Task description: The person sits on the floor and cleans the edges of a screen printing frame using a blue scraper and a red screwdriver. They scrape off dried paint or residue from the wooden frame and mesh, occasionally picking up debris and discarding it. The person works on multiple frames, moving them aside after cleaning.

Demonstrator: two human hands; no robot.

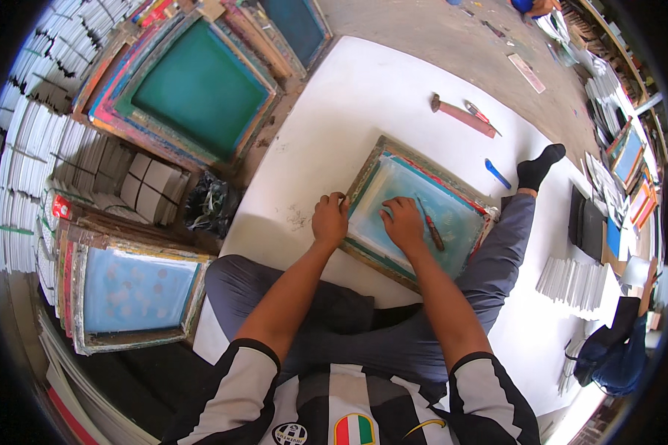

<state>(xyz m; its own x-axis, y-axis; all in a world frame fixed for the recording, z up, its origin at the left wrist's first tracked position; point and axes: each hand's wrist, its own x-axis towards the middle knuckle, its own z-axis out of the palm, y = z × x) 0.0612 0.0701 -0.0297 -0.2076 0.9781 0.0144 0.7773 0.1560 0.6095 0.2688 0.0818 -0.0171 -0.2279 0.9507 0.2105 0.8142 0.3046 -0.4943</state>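
Observation:
A screen-printing frame [365, 256] with pale blue mesh lies tilted on a white board between my legs. At its left edge is my left hand [330, 219], fingers curled together; what they pinch, if anything, is too small to make out. My right hand [404, 224] rests on the mesh, fingers bent and apart, holding nothing. Just right of it, a screwdriver-like tool with a reddish-brown handle [436, 236] and thin shaft lies on the mesh. Beyond the frame are a hammer [464, 117], a red-and-grey hand tool [478, 111] and a blue-handled cutter [497, 173].
The white board [289, 148] spreads under me. More printing frames lean at the left, one green [200, 89], one pale blue [137, 289]. Paper stacks [37, 148] and a black plastic bag [211, 202] stand there. At the right are a paper pile [575, 284] and another person's arm.

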